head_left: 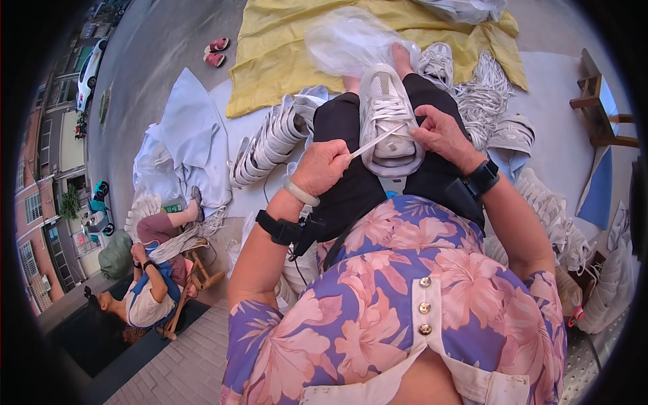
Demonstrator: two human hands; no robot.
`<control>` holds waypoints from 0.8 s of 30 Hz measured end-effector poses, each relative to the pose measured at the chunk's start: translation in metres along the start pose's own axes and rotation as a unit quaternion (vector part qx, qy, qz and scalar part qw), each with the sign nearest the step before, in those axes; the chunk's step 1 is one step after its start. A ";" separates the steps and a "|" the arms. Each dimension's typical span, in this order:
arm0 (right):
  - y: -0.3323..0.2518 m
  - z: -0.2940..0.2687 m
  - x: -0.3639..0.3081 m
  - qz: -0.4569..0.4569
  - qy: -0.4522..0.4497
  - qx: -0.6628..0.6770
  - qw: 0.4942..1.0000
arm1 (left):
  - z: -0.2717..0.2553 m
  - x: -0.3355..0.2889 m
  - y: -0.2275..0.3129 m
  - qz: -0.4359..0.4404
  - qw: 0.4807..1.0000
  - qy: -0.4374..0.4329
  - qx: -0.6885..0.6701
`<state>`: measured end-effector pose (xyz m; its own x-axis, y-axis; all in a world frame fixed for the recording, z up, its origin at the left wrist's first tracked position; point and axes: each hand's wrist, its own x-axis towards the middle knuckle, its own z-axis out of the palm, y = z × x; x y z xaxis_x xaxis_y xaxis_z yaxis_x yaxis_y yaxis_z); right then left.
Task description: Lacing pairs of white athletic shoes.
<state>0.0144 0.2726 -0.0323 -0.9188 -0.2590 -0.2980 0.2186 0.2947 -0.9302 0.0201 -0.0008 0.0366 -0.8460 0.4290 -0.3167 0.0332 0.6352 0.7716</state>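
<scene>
A white and grey sneaker (391, 121) lies across my lap between my thighs, its toe pointing away from me and its collar toward me. White laces cross over its tongue in several rows. My left hand (322, 167) is closed on a flat white shoelace (373, 144), pulled taut from the shoe toward the left. At the shoe's right side my right hand (442, 135) pinches at the lace near the upper eyelets. The exact grip of those right fingertips is partly hidden.
Stacked shoe uppers (268, 150) lie to the left, and a heap of white laces (484, 94) to the right beside another sneaker (435, 62). Clear plastic (351, 40) covers part of a yellow sheet (270, 57). A wooden stool (597, 101) lies far right; a seated person (152, 290) works at left.
</scene>
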 end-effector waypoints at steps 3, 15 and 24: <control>-0.007 -0.001 -0.003 0.024 -0.008 0.075 0.997 | -0.015 -0.019 -0.008 -0.069 0.990 -0.048 -0.113; -0.023 -0.014 0.006 -0.120 0.067 -0.104 0.985 | -0.038 0.003 0.047 0.009 0.967 0.064 -0.247; -0.068 0.014 0.015 -0.139 -0.102 0.104 0.980 | -0.042 0.023 0.087 0.125 0.954 0.056 -0.268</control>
<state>-0.0093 0.2361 0.0236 -0.8721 -0.4873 -0.0432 0.0502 -0.0013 -0.9987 -0.0187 0.0375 0.1190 -0.9003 0.4326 -0.0485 -0.0108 0.0891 0.9960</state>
